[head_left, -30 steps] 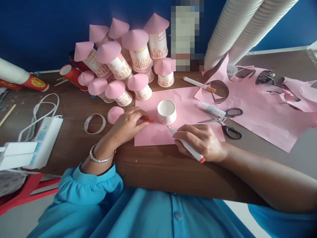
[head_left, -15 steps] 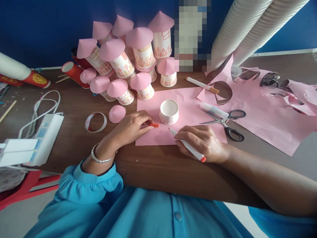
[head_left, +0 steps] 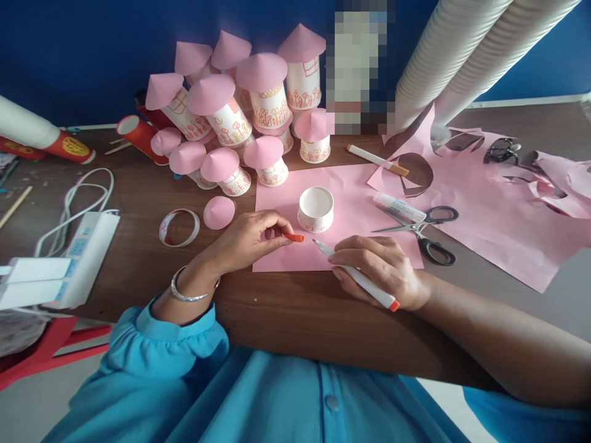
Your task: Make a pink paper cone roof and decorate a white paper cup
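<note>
Bright, even daylight with soft shadows; sharp at centre, edges bent by wide-angle distortion.

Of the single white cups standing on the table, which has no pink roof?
The plain cup on the pink sheet, just beyond the marker; the others behind it all wear pink roofs.

front: bare bench (head_left: 295,320) strip open before pink sheet (head_left: 355,184) | centre: gap between left hand (head_left: 249,237) and right hand (head_left: 381,267) narrowed by orange cap (head_left: 294,237) and marker (head_left: 369,290), upturned cup (head_left: 316,208) just behind | right: blocked by scissors (head_left: 425,231), glue stick (head_left: 399,207) | back: walled by capped cups (head_left: 240,123) | left: passage open between paper ring (head_left: 178,227) and power strip (head_left: 69,258)
</note>
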The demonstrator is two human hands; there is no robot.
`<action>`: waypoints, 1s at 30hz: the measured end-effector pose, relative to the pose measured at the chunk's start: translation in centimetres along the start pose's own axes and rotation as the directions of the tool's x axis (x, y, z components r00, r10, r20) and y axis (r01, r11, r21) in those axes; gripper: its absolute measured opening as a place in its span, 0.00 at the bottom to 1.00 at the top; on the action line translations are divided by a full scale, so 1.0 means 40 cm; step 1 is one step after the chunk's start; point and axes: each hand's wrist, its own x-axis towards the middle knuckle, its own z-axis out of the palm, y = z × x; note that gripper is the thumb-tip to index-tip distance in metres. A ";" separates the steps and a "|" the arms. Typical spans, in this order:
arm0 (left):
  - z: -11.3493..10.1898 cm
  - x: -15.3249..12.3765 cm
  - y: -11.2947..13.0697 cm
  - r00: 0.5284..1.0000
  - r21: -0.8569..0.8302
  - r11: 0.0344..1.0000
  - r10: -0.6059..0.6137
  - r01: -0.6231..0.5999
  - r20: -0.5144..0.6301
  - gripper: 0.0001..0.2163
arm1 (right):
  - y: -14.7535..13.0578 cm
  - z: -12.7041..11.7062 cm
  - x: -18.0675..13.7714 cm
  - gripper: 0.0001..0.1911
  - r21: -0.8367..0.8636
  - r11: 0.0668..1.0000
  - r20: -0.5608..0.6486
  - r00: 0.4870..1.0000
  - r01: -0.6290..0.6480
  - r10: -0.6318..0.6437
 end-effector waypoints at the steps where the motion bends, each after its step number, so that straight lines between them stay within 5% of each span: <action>1: 0.001 0.000 0.002 1.000 -0.012 1.000 -0.003 0.003 0.005 0.09 | 0.000 0.001 0.000 0.08 0.011 1.000 0.000 1.000 0.001 -0.001; 12: 0.017 0.001 -0.062 0.988 0.261 0.958 0.142 -0.122 -0.058 0.06 | 0.010 0.012 -0.015 0.08 -0.121 0.993 0.108 0.994 0.004 0.009; 30: 0.016 0.005 -0.030 0.987 0.073 0.986 0.147 -0.152 0.062 0.07 | 0.009 0.016 -0.008 0.07 0.058 0.997 0.072 0.996 -0.051 0.047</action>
